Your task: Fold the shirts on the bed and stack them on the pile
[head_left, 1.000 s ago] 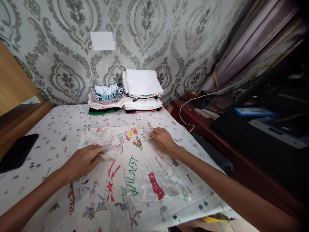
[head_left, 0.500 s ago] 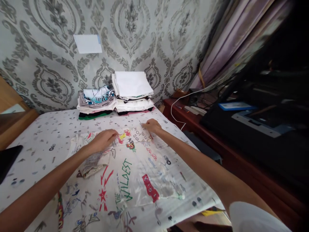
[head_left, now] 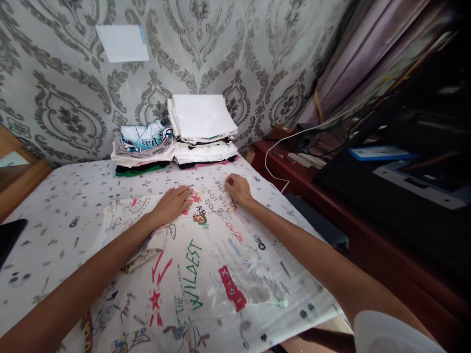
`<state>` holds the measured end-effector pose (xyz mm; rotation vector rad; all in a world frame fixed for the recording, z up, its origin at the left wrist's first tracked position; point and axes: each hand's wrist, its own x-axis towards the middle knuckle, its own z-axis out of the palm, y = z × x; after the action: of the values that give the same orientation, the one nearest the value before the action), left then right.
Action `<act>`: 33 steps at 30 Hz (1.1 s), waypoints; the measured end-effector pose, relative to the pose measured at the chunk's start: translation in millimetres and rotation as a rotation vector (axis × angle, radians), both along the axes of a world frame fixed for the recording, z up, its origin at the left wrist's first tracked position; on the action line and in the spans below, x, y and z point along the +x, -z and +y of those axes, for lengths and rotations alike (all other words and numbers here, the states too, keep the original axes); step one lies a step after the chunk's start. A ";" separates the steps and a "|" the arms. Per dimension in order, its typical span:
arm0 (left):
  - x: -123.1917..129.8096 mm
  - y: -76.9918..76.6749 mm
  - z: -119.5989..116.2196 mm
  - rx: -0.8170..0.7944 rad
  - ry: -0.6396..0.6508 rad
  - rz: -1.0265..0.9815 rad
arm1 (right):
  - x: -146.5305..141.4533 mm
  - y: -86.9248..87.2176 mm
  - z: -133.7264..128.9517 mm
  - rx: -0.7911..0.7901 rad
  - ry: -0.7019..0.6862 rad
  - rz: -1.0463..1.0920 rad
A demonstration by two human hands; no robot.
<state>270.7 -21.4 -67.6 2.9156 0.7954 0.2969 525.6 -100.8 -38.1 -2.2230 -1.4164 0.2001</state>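
Note:
A white T-shirt [head_left: 206,264] with coloured lettering and drawings lies spread on the bed, its left part folded inward. My left hand [head_left: 172,205] rests flat on its upper part, fingers stretched out toward the red and yellow print. At the upper right edge, my right hand [head_left: 239,189] is closed, fingers curled in a pinch on the shirt's fabric. The fingertips of that hand are partly hidden.
Behind the shirt, two stacks of folded clothes stand against the wall: a lower stack [head_left: 142,149] and a taller white-topped stack [head_left: 204,117]. A white cable [head_left: 268,164] hangs by the dark red furniture [head_left: 279,156] at right. A black object [head_left: 11,240] lies at left.
My left hand has gone from bent fingers to lying flat on the shirt, slightly farther right. My right hand stays closed at the upper right edge. The view has tilted down slightly.

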 end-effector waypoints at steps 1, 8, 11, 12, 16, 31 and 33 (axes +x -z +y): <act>0.7 0.6 -0.1 0.002 -0.003 -0.005 | -3.8 0.5 -3.1 0.042 -0.050 -0.016; -10.6 -6.7 2.9 -0.087 -0.005 -0.029 | -14.2 28.1 -33.5 0.122 -0.729 -0.157; -47.7 -30.7 2.9 -0.181 -0.034 -0.110 | -6.6 34.1 -40.7 0.133 -0.610 -0.217; -64.0 -41.4 0.0 -0.226 -0.052 -0.121 | -8.0 33.0 -43.4 0.164 -0.589 -0.237; -126.7 -79.6 -31.9 -0.453 -0.077 -0.041 | -53.8 19.3 -59.5 0.302 -0.735 -0.274; -161.7 -66.9 -87.4 -0.471 -0.293 -0.104 | -177.9 -2.7 -39.9 0.119 -0.772 0.220; -164.1 -66.9 -79.7 -0.605 -0.306 -0.191 | -174.0 -3.9 -35.7 0.102 -0.737 0.401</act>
<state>106.5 -101.1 -0.7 2.1723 1.0742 0.2905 351.6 -136.5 -34.2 -1.3825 -1.8752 0.7495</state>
